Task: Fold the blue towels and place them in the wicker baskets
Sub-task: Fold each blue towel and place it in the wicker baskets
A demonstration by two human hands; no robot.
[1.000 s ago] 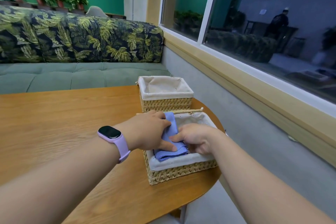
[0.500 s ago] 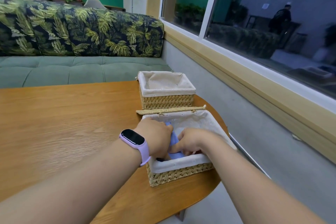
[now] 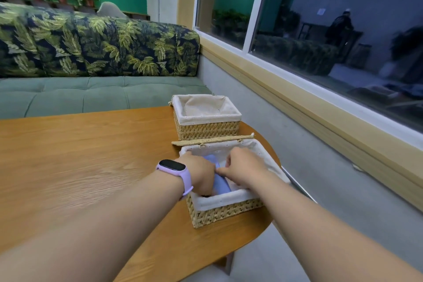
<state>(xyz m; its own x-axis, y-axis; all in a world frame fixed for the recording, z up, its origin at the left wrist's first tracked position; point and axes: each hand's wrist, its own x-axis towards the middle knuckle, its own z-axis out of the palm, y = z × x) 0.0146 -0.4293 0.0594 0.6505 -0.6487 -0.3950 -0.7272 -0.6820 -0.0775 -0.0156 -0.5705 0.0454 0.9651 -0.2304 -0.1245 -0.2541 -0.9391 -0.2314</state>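
A folded blue towel (image 3: 220, 184) lies inside the near wicker basket (image 3: 225, 212), which has a white cloth liner. My left hand (image 3: 201, 175), with a lilac watch on the wrist, reaches down into the basket and grips the towel's left side. My right hand (image 3: 243, 168) is over the basket too, fingertips pressing on the towel's right side. Most of the towel is hidden under both hands. A second lined wicker basket (image 3: 207, 129) stands just behind, with no towel visible in it.
Both baskets stand at the right end of a round-edged wooden table (image 3: 80, 155). A flat wicker lid (image 3: 212, 139) lies between the baskets. A green sofa (image 3: 91, 94) is behind the table, and a window wall (image 3: 320, 75) runs along the right.
The towel has gone from resting over the basket's rim down into the basket. Both hands followed it lower and stay on it.
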